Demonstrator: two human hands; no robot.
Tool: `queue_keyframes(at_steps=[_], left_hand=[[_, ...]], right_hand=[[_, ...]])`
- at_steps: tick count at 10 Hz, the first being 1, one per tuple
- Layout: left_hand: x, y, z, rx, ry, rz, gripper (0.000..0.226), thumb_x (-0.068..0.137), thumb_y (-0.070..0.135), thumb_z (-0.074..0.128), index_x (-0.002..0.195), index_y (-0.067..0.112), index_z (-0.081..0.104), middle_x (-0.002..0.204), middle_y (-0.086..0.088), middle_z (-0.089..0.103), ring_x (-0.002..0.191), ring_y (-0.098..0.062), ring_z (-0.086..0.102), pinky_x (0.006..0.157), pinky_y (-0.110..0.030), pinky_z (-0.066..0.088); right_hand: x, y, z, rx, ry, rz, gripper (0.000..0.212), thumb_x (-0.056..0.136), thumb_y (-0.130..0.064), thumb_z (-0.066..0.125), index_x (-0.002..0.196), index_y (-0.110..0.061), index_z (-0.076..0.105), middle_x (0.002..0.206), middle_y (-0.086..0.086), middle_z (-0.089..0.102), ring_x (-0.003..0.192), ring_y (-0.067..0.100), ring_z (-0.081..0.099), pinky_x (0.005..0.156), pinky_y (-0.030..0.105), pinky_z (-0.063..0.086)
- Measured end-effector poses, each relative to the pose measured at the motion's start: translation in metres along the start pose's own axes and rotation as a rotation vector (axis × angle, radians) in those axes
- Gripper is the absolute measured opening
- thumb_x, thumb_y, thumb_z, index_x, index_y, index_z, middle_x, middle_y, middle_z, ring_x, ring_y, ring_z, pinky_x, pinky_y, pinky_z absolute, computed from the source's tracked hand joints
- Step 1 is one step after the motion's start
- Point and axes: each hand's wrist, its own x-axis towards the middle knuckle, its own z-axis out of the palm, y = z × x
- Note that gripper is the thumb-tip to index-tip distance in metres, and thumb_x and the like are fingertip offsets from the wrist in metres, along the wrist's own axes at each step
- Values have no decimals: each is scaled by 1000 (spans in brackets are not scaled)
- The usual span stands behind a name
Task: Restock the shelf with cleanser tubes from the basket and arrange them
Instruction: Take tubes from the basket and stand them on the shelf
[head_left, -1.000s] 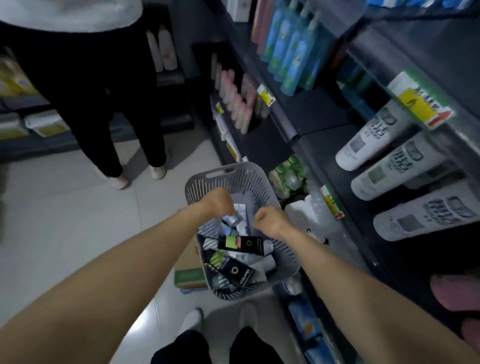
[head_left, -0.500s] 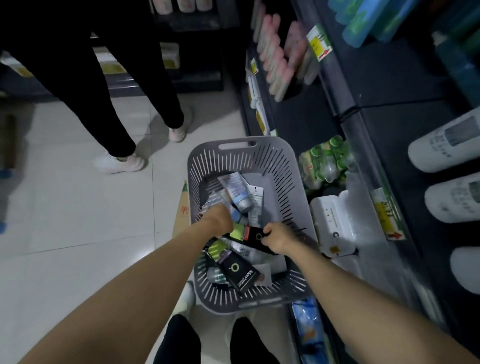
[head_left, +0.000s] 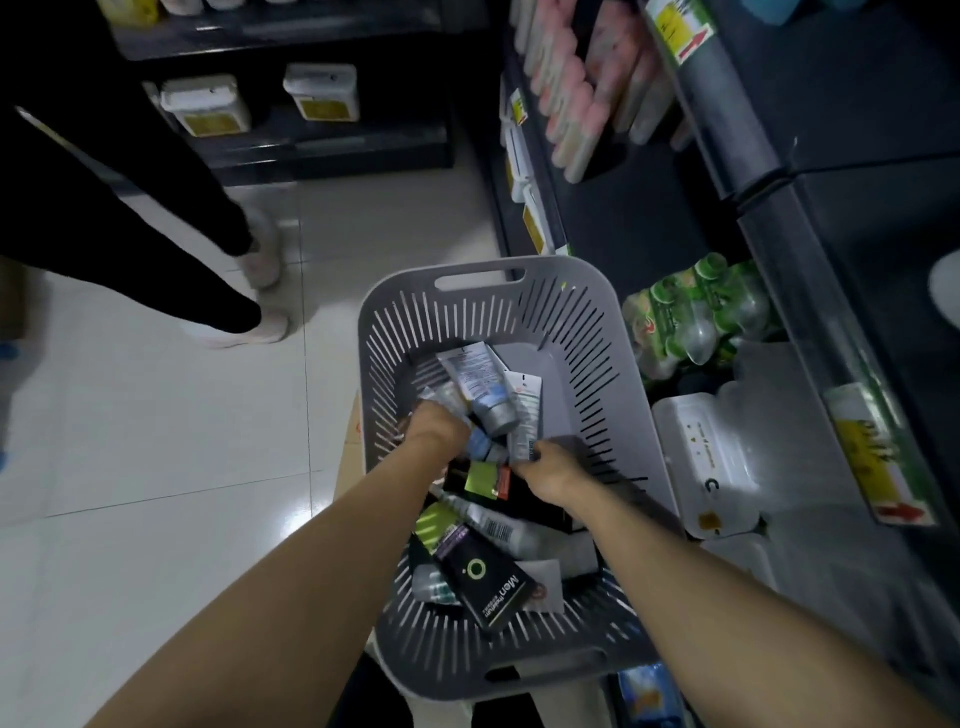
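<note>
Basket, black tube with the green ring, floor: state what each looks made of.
Basket: moulded grey plastic, matte, with slotted walls and a cut-out handle formed in one piece. Black tube: likely soft plastic or laminate with a slight satin sheen, printed lettering and a flat wide end; the exact material stays open. Floor: glazed tile, probably ceramic, given the glossy glare spots and thin grout lines.

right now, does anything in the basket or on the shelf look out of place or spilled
Nothing spilled or damaged shows. The cleanser tubes in the basket lie jumbled, crossing at all angles, with a black tube on top at the near end. The right hand pinches a white tube.
</note>
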Motion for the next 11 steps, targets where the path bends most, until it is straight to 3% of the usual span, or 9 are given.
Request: queue_keyframes(at_steps=[1, 2, 5, 6, 7, 8, 9, 10, 11], left_hand=[[15, 5, -5, 180, -15, 69, 39, 98, 15, 44, 137, 10, 43, 143, -4, 45, 130, -25, 45, 102, -33, 44], [29, 8, -3, -70, -4, -93, 50, 96, 15, 48, 142, 6, 33, 148, -4, 38, 135, -25, 39, 85, -16, 51], [43, 14, 10, 12, 29, -149, 50, 98, 17, 42, 145, 8, 27, 150, -2, 33, 138, -22, 33, 95, -19, 42], [33, 21, 11, -37, -80, -102, 43, 99, 14, 41, 139, -1, 37, 145, -7, 44, 129, -22, 48, 52, -7, 49], [42, 13, 16, 34, -29, -178, 43, 99, 23, 40, 141, 15, 38, 145, -6, 43, 129, -30, 45, 99, -36, 42], [43, 12, 22, 142, 33, -38, 41, 97, 12, 41, 138, 12, 41, 141, -12, 47, 122, -34, 50, 96, -43, 40], [44, 10, 16, -34, 113, -67, 40, 95, 11, 45, 133, 1, 45, 135, -14, 51, 122, -31, 52, 61, -18, 37], [37, 6, 4, 82, 123, -75, 33, 98, 14, 39, 128, 9, 50, 129, -7, 57, 112, -21, 57, 67, -24, 42], [38, 5, -7, -379, 161, -75, 33, 91, 5, 49, 122, -3, 56, 115, -18, 64, 84, -21, 57, 71, -32, 53]], right_hand=[[14, -2, 2, 58, 57, 22, 30, 90, -26, 60, 114, -8, 61, 107, 12, 63, 99, 26, 62, 84, 33, 52], [24, -5, 4, 156, 88, 28, 27, 88, -19, 63, 111, -4, 63, 93, 8, 62, 84, 21, 59, 65, 26, 47], [40, 4, 2, 425, 13, 158, 31, 82, -1, 68, 112, 2, 64, 94, 12, 64, 85, 21, 61, 67, 26, 49], [43, 4, 2, 451, 43, 177, 36, 79, 3, 68, 115, 3, 62, 102, 17, 67, 87, 23, 62, 71, 29, 51], [43, 3, 2, 446, 85, 155, 40, 76, 6, 68, 115, 3, 62, 105, 19, 68, 83, 22, 62, 64, 26, 49], [42, 4, 2, 468, 136, 126, 41, 78, 6, 64, 118, 1, 57, 108, 18, 65, 84, 22, 59, 60, 22, 47], [43, 6, -2, 509, 162, 82, 42, 79, 7, 61, 119, -2, 54, 114, 18, 63, 88, 22, 58, 61, 22, 47], [42, 4, -4, 538, 207, 79, 44, 78, 7, 61, 120, -3, 52, 116, 17, 62, 96, 27, 60, 74, 33, 54], [35, -4, -6, 534, 291, 59, 43, 77, 4, 62, 117, -4, 50, 118, 18, 61, 105, 35, 60, 87, 49, 54]])
